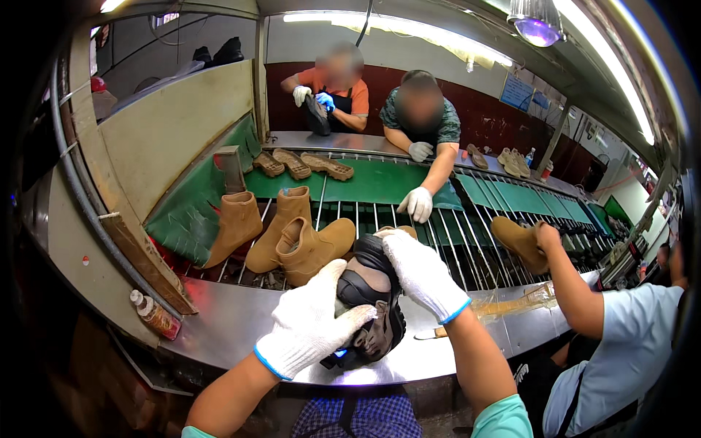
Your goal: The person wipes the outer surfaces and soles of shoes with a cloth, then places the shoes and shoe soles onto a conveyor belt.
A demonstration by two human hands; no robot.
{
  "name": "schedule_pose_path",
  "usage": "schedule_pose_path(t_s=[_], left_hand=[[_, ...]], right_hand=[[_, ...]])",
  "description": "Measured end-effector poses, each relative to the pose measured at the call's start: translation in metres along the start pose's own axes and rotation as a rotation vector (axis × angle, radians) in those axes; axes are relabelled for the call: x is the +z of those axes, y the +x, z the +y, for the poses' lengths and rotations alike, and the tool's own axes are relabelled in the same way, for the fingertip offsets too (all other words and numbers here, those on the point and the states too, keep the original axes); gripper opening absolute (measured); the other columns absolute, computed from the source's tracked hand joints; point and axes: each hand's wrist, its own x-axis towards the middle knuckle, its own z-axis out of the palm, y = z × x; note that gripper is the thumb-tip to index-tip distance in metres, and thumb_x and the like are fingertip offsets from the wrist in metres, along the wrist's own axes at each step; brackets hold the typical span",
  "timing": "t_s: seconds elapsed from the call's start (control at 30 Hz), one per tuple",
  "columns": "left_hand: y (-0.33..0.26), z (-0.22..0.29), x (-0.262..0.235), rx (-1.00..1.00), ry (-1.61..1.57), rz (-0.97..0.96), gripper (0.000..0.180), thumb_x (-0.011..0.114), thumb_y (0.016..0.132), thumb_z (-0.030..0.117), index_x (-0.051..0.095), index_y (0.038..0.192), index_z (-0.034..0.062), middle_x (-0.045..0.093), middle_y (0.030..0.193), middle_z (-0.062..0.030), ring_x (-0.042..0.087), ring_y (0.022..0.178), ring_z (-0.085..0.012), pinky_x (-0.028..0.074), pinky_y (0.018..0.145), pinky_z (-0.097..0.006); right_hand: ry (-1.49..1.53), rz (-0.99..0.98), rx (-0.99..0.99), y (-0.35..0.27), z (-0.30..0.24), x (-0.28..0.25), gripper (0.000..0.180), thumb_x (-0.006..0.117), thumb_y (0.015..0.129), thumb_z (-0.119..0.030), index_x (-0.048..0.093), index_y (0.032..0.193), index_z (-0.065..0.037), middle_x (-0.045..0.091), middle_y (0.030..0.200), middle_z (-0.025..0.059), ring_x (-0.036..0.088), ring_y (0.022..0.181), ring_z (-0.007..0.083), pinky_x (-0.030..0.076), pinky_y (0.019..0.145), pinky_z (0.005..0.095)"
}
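A black shoe (374, 332) with a thick lugged sole is held tilted above the near metal edge, between my two gloved hands. My left hand (310, 325), in a white knit glove with blue trim, grips its left side, thumb across the upper. On the far right side, my right hand (423, 274) wraps round the shoe's other end, its glove hiding part of it. Just beyond my left hand stand several tan ankle boots, the closest one (318, 248) beside the shoe. A tool with a wooden handle (440, 332) lies on the metal edge below my right hand.
A rack of metal rods (456, 248) spans the bench, with green sheets (372, 184) and brown soles (327, 166) behind. Across it, one person's gloved hand (418, 204) reaches in; another holds a dark shoe (316, 117). At right, a person handles a tan boot (515, 241). A bottle (155, 314) stands left.
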Motion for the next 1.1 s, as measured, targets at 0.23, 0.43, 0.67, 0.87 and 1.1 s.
schedule_pose_path(t_s=[0.23, 0.43, 0.67, 0.87, 1.1], left_hand=[[0.014, -0.011, 0.003, -0.052, 0.052, -0.04, 0.087, 0.086, 0.084, 0.051, 0.056, 0.149, 0.0005, 0.076, 0.118, -0.0243, 0.076, 0.109, -0.0404, 0.06, 0.098, -0.044], [0.011, -0.007, 0.016, 0.082, -0.129, 0.08, 0.089, 0.086, 0.085, 0.052, 0.054, 0.15, -0.0004, 0.078, 0.105, -0.0245, 0.079, 0.096, -0.0402, 0.062, 0.09, -0.046], [-0.029, 0.016, 0.048, 0.589, -0.421, -0.064, 0.07, 0.086, 0.09, 0.022, 0.054, 0.145, -0.0062, 0.068, 0.133, -0.0289, 0.073, 0.114, -0.0412, 0.06, 0.099, -0.043], [-0.073, -0.116, 0.04, 0.301, -0.095, 0.029, 0.06, 0.081, 0.095, 0.031, 0.063, 0.143, -0.0008, 0.069, 0.136, -0.0236, 0.07, 0.125, -0.0359, 0.058, 0.106, -0.042], [-0.092, -0.228, -0.051, -0.368, 0.072, 0.277, 0.058, 0.079, 0.094, 0.031, 0.065, 0.142, 0.0027, 0.07, 0.137, -0.0204, 0.067, 0.127, -0.0372, 0.054, 0.11, -0.045]], right_hand=[[0.189, 0.103, 0.242, -0.027, 0.003, 0.023, 0.059, 0.058, 0.107, -0.042, 0.047, 0.153, -0.007, 0.066, 0.135, 0.0281, 0.072, 0.11, 0.0474, 0.057, 0.097, 0.0496], [0.643, 0.151, 0.451, -0.182, 0.019, 0.13, 0.083, 0.071, 0.098, -0.025, 0.029, 0.164, 0.004, 0.046, 0.157, 0.0311, 0.052, 0.145, 0.0422, 0.042, 0.12, 0.0483], [0.952, 0.436, 0.802, -0.215, 0.004, 0.198, 0.088, 0.079, 0.093, -0.023, 0.031, 0.162, 0.003, 0.055, 0.141, 0.0188, 0.062, 0.121, 0.0305, 0.053, 0.103, 0.0387], [0.94, 0.677, 0.9, -0.159, 0.066, 0.071, 0.068, 0.069, 0.103, -0.032, 0.044, 0.157, 0.002, 0.061, 0.134, 0.0148, 0.066, 0.112, 0.0219, 0.056, 0.098, 0.033], [-0.107, 0.959, 0.925, -0.141, 0.256, 0.034, 0.077, 0.074, 0.1, -0.012, 0.035, 0.165, -0.001, 0.047, 0.16, 0.0244, 0.055, 0.14, 0.0341, 0.044, 0.12, 0.044]])
